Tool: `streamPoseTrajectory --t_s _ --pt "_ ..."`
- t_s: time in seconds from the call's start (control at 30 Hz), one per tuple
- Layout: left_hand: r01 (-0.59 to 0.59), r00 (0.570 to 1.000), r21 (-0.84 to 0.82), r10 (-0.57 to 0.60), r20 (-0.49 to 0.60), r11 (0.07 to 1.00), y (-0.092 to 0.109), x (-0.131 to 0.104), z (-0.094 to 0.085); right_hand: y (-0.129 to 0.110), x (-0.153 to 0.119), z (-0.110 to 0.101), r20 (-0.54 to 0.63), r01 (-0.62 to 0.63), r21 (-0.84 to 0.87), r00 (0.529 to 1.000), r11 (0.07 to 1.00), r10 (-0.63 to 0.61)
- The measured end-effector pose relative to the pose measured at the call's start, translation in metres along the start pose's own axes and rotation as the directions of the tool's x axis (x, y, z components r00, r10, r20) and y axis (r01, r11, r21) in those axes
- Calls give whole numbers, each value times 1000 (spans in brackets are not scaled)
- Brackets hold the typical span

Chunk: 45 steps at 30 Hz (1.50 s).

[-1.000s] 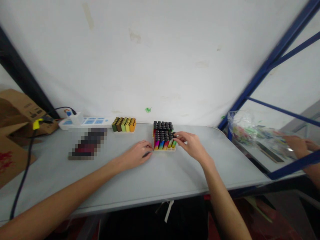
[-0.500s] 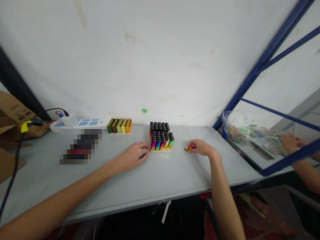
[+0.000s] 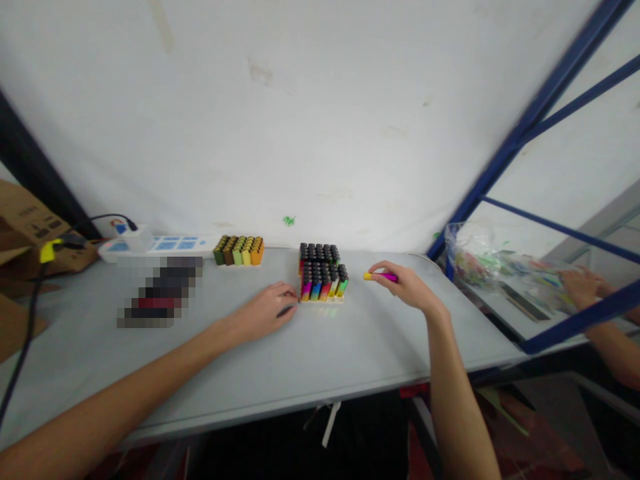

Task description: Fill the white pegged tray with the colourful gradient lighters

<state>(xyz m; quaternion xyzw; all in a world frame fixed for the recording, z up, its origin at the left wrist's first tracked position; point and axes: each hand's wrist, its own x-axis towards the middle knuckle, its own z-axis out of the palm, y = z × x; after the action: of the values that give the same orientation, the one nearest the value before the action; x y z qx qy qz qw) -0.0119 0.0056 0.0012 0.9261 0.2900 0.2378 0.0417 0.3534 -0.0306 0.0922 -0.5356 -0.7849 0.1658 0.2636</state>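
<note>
Colourful lighters with black tops (image 3: 325,283) stand upright in a pale tray (image 3: 327,302) at the middle of the table, with more black-topped lighters (image 3: 320,253) right behind. My left hand (image 3: 273,310) rests at the tray's left side, its fingers closed round a small dark object (image 3: 285,311) that I cannot make out fully. To the right of the tray, my right hand (image 3: 400,283) pinches a purple and yellow lighter (image 3: 385,277) above the table, lying roughly level with its yellow end pointing left.
Another tray of green, brown and orange lighters (image 3: 239,252) stands at the back left, beside a power strip (image 3: 170,247). A pixelated dark object (image 3: 165,290) lies nearer. Cardboard (image 3: 35,227) is far left. Beyond the blue frame (image 3: 500,160) are plastic bags (image 3: 475,257) and another person's hands (image 3: 580,287).
My right hand has risen a little from the table, and the lighter in it has turned more level, showing more of its length. My left hand has stayed in place.
</note>
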Motion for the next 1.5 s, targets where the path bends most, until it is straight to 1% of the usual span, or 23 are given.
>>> streamPoseTrajectory --t_s 0.1,0.23,0.53,0.73,0.83,0.97,1.07,1.27,1.5 --pt "-1 1000 4 1 14 1000 1 1 -2 -15 -2 -3 -31 81 14 996 997 -80" --pt "2 1000 7 -2 21 1000 3 2 -3 -26 -4 -2 -13 110 22 994 994 -110" --pt "10 1000 10 -10 30 1000 3 1 -3 -32 3 10 21 183 -23 983 983 -183" --pt "17 999 15 -17 27 1000 4 1 -2 -36 8 21 53 163 -24 985 986 -161" --pt "25 999 11 -26 29 1000 5 1 -3 -39 10 30 55 159 -51 986 986 -156" --pt "30 999 7 -31 43 1000 7 1 -5 -41 15 42 48 192 -44 981 980 -190" --pt "27 999 6 -27 34 1000 7 1 -5 -41 18 50 50 218 -22 975 976 -217" --pt "25 999 -10 -25 34 1000 7 2 -5 -41 20 56 25 210 4 977 978 -210" --pt "26 999 3 -26 32 1000 6 1 -3 -44 24 65 -6 196 74 981 978 -196"
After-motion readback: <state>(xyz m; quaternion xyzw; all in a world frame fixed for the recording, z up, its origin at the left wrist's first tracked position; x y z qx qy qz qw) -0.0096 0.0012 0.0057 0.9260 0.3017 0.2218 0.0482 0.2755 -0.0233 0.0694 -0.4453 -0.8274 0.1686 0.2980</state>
